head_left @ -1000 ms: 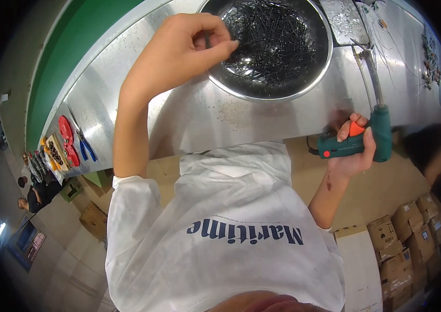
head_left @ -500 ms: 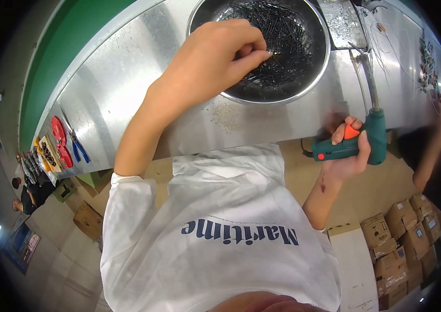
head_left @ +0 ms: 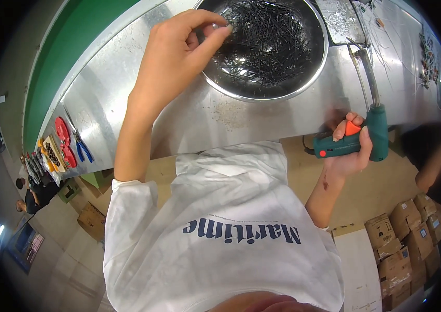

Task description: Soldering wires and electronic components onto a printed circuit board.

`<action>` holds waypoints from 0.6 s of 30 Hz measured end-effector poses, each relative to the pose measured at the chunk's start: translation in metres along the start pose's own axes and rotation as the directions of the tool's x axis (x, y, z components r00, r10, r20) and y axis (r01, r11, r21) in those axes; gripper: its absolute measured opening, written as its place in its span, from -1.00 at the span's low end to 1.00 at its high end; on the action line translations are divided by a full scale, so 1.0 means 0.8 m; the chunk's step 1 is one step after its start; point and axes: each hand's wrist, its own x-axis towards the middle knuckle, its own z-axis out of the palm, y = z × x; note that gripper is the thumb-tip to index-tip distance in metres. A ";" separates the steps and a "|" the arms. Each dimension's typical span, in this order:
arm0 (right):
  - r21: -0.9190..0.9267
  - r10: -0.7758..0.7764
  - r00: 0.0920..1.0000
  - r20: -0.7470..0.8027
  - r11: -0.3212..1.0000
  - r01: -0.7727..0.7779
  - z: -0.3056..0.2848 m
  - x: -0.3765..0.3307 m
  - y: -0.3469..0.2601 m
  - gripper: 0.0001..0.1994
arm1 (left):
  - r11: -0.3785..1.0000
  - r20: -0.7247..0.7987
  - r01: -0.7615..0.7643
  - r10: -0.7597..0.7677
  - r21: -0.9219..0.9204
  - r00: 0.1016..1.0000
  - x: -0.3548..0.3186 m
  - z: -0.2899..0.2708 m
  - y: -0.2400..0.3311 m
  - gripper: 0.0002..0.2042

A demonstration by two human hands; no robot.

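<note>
One green, orange-triggered soldering gun point(head_left: 378, 138) fills right fingers point(head_left: 339, 131) at the roomy metal tabletop edge point(head_left: 293, 131). Left fingers point(head_left: 205, 16) nearly meet; hold unclear.

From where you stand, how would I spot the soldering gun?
Find the metal table, then its round bowl. Right of that, nearer the person, the right hand holds the soldering gun. Unlike the silvery bowl, it is green with an orange trigger.

Through my camera I see a metal table point(head_left: 290, 118) holding a round bowl point(head_left: 266, 98), pale crumbs point(head_left: 229, 115) beside it, a tray point(head_left: 341, 41) at its right, blue-handled pliers point(head_left: 81, 148) far left, and thin wires point(head_left: 382, 41) further right.
</note>
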 end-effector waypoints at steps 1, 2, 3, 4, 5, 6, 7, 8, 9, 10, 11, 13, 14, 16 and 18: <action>0.004 0.005 1.000 0.006 1.000 -0.005 0.000 0.000 0.000 -0.74 | 1.000 -0.002 -0.001 0.001 0.001 1.000 -0.001 0.002 0.001 -0.86; 0.005 0.004 1.000 0.008 1.000 -0.004 0.000 0.000 0.000 -0.74 | 1.000 -0.033 -0.019 0.018 -0.013 0.999 -0.003 0.004 0.001 -0.86; -0.005 -0.004 1.000 0.013 1.000 0.005 -0.001 0.000 0.001 -0.73 | 0.999 -0.064 -0.038 0.036 -0.026 0.997 -0.004 0.006 0.002 -0.86; -0.017 -0.011 1.000 0.017 1.000 0.011 -0.001 0.000 0.001 -0.73 | 0.999 -0.064 -0.037 0.035 -0.025 0.997 -0.006 0.008 0.006 -0.86; -0.016 -0.010 1.000 0.017 1.000 0.011 -0.001 0.000 0.002 -0.73 | 0.998 -0.015 -0.051 0.050 -0.035 0.999 -0.009 0.011 0.011 -0.86; -0.027 -0.019 1.000 0.017 0.999 0.019 0.000 0.000 0.001 -0.73 | 0.997 0.034 -0.065 0.067 -0.045 0.997 -0.011 0.014 0.016 -0.86; -0.036 -0.027 0.999 0.020 0.999 0.028 0.001 0.000 0.001 -0.72 | 0.998 0.096 -0.055 0.057 -0.028 0.994 -0.012 0.018 0.020 -0.84; -0.035 -0.027 0.999 0.022 0.999 0.028 0.002 0.000 0.001 -0.72 | 0.998 0.094 -0.055 0.057 -0.027 0.994 -0.014 0.023 0.022 -0.84; -0.034 -0.022 1.000 0.020 0.999 0.023 0.003 -0.001 0.000 -0.73 | 0.994 0.146 -0.100 0.093 0.035 0.985 -0.016 0.030 0.022 -0.82; -0.034 -0.019 1.000 0.016 0.999 0.019 0.003 -0.001 0.000 -0.73 | 0.985 0.200 -0.148 0.127 0.093 0.972 -0.016 0.035 0.024 -0.80; -0.034 -0.020 1.000 0.016 0.999 0.021 0.002 -0.001 0.000 -0.73 | 0.979 0.238 -0.125 0.085 0.159 0.968 -0.017 0.038 0.029 -0.77; -0.006 -0.005 1.000 0.018 1.000 0.005 0.001 -0.001 0.001 -0.74 | 0.969 0.256 -0.150 0.097 0.195 0.962 -0.017 0.047 0.028 -0.78; -0.005 -0.007 1.000 0.017 1.000 0.007 -0.001 -0.001 0.001 -0.74 | 0.957 0.275 -0.174 0.108 0.231 0.955 -0.017 0.049 0.028 -0.79; 0.022 -0.016 0.996 0.086 1.000 0.014 -0.004 -0.002 0.001 -0.73 | 0.968 0.292 -0.153 0.090 0.198 0.952 -0.014 0.047 0.028 -0.81; 0.018 -0.023 0.996 0.085 1.000 0.022 -0.004 -0.001 0.003 -0.74 | 0.978 0.310 -0.128 0.071 0.166 0.948 -0.011 0.044 0.024 -0.82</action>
